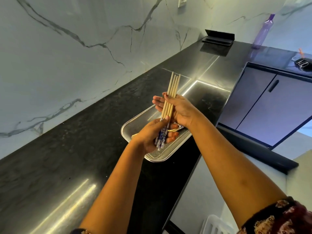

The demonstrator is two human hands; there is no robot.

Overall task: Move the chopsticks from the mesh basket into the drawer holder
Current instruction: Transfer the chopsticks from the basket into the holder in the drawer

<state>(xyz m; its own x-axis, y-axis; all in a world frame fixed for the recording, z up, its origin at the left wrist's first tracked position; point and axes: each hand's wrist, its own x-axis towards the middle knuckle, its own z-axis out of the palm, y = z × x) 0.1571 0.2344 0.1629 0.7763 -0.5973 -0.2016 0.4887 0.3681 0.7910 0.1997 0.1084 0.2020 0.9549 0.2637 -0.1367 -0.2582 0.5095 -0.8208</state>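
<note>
While both arms reach out over the mesh basket [152, 154] on the counter [84, 141], the left hand [152, 134] and right hand [179, 108] squeeze a bunch of chopsticks [170, 97], tips pointing up.

Both hands hold a bundle of chopsticks [169, 100] above the mesh basket [135, 124] on the dark surface [84, 141]. The left hand [152, 134] grips the patterned ends; the right hand [179, 108] steadies the shafts, tips pointing toward twelve o'clock.

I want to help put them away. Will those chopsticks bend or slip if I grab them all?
The chopsticks look stiff and straight, so they probably won't bend. They seem thin, smooth and light, so a loose bunch may slide apart; both the left hand and the right hand steady them.
</note>
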